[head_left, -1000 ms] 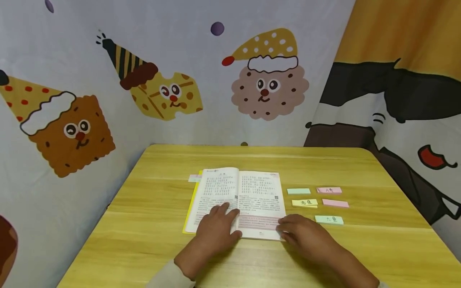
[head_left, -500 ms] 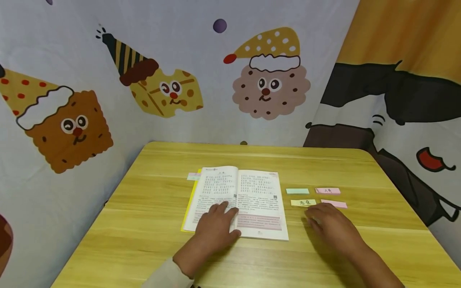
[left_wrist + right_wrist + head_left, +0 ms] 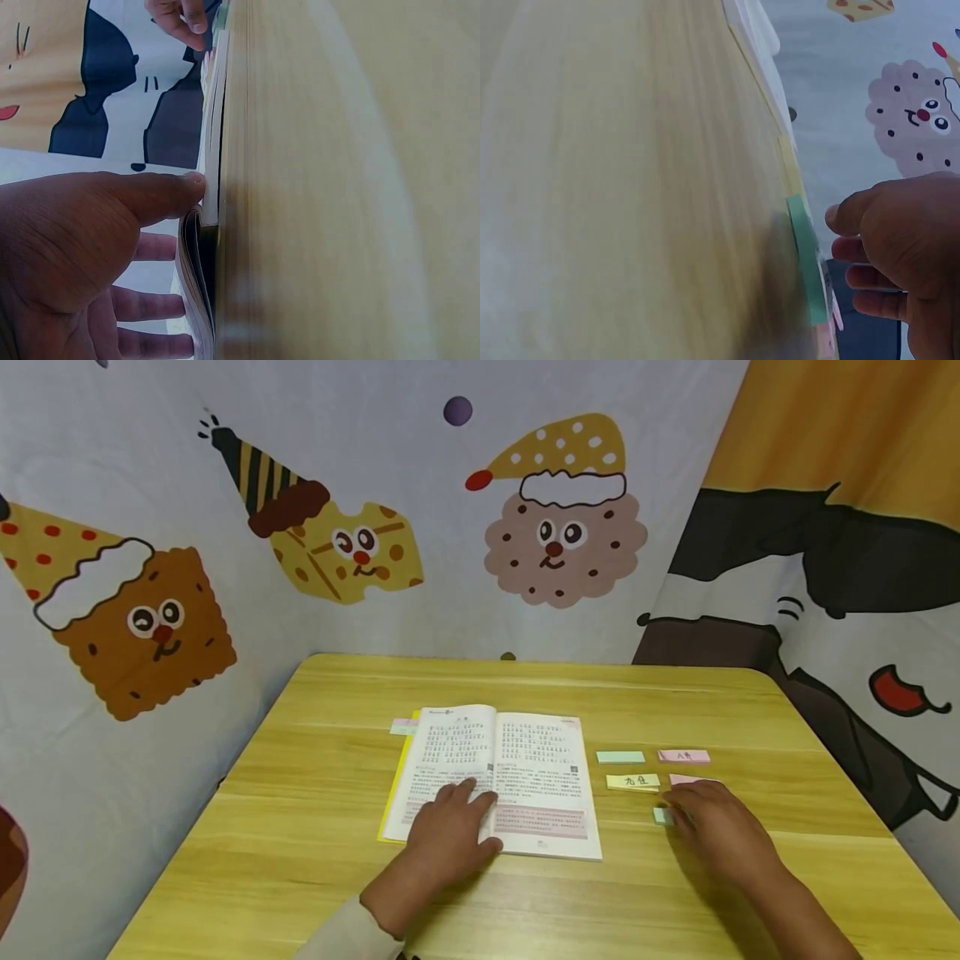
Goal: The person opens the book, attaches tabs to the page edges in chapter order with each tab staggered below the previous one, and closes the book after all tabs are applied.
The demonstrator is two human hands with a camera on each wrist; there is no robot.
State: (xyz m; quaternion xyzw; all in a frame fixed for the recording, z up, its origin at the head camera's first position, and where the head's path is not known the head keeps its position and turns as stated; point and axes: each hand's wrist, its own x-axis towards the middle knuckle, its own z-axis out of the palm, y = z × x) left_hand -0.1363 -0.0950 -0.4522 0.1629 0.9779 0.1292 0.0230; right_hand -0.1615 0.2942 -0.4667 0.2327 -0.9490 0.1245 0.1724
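An open book (image 3: 540,752) with printed text lies on the table, a yellow cover edge showing at its left. My left hand (image 3: 450,839) rests on the lower left page with fingers spread, its thumb near the fold. In the left wrist view, that hand's thumb (image 3: 169,196) lies on the page edge. My right hand (image 3: 723,835) is over the front green sticky note pad (image 3: 661,816), covering most of it. From the right wrist view, a small gap shows between the bent fingers and the green pad (image 3: 808,259).
Behind the right hand lie a yellow sticky note pad (image 3: 632,782), a partly covered pink pad (image 3: 681,779), another pink pad (image 3: 683,756) and a green pad (image 3: 620,757). Pale sticky tabs (image 3: 402,727) stick out of the book's left side. A printed curtain (image 3: 420,635) hangs behind the table.
My right hand has left the book's lower right corner and moved right, to over the front green pad. The left hand has stayed on the page.
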